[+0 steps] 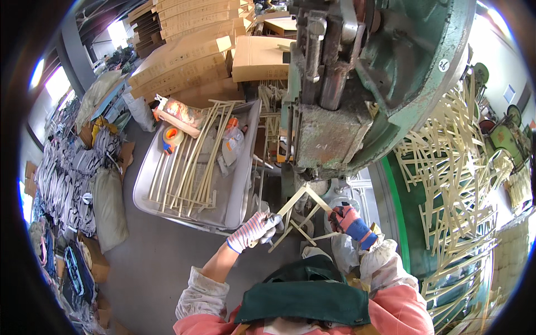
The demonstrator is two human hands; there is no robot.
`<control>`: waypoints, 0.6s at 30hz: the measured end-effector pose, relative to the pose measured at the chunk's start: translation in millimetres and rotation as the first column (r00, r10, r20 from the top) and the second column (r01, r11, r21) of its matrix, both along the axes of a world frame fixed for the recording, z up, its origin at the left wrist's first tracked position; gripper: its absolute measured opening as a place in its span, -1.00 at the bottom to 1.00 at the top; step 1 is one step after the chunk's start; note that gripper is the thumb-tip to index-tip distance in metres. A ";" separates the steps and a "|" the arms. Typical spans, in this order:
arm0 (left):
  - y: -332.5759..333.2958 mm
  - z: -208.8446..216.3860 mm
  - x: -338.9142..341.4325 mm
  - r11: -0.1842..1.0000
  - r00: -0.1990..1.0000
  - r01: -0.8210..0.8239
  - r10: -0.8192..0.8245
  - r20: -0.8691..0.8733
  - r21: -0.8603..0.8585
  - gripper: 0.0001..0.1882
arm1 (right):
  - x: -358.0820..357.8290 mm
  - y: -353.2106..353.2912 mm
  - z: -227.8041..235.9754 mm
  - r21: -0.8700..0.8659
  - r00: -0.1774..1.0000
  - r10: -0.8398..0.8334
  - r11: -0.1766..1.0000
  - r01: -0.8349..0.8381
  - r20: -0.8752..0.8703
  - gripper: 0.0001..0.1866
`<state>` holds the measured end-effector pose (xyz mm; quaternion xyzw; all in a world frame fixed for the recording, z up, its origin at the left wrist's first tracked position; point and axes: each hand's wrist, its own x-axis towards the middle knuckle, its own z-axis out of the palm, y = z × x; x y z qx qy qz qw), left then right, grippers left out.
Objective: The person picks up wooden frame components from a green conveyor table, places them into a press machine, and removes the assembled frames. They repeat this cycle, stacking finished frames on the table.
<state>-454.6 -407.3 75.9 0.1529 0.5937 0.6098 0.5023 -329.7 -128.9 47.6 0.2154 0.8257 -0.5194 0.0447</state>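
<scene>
My left hand [255, 230], in a striped, dark-fingered glove, is closed on one arm of a pale cream, V-shaped strip frame [292, 202]. Closed round the other arm is my right hand [353, 224], gloved in pink and blue. The frame's bent corner points away from me, right under the head of a worn green machine press [334, 134]. Whether the corner touches the tooling cannot be made out. Further pale strips [302, 231] cross below the frame, between my hands.
A grey-white tub [237, 207] at the left holds long cream strips, a tape roll [173, 137] and bags. Flat cartons [184, 56] are stacked behind it. Many cream frames [446, 162] lie heaped on a green surface at the right. Bundled grey material [70, 167] lies far left.
</scene>
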 end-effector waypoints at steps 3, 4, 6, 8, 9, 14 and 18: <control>-0.9 -4.3 0.5 1.000 0.999 0.018 -0.018 -0.030 0.019 -0.66 | 0.6 3.4 2.8 -0.012 0.999 0.051 0.999 -0.051 0.001 -0.79; -1.7 -5.5 -0.2 0.999 1.000 0.023 -0.024 0.015 0.027 -0.65 | 0.6 3.7 3.4 -0.044 0.999 0.034 0.998 -0.034 0.001 -0.78; -2.6 -7.8 -1.3 1.000 0.999 0.007 -0.006 -0.033 0.012 -0.65 | 0.6 4.0 3.7 -0.054 0.999 0.027 0.998 -0.028 -0.019 -0.77; -2.8 -9.3 -2.0 1.000 0.999 0.016 -0.015 -0.039 0.008 -0.64 | 0.3 3.3 2.9 -0.057 0.998 0.053 0.997 -0.054 -0.018 -0.75; -2.2 -9.6 -2.3 1.000 0.999 0.029 -0.029 -0.026 0.010 -0.64 | 0.3 2.6 2.0 -0.038 0.998 0.044 0.998 -0.046 -0.039 -0.75; -2.1 2.4 -4.0 0.998 0.997 0.058 -0.058 -0.042 -0.009 -0.65 | -0.7 4.9 4.6 -0.064 0.999 0.025 0.998 -0.027 -0.023 -0.73; -3.2 23.5 -11.1 0.993 0.984 0.104 -0.110 -0.140 -0.050 -0.66 | 1.2 2.4 19.9 -0.162 0.995 0.062 0.984 -0.073 -0.072 -0.73</control>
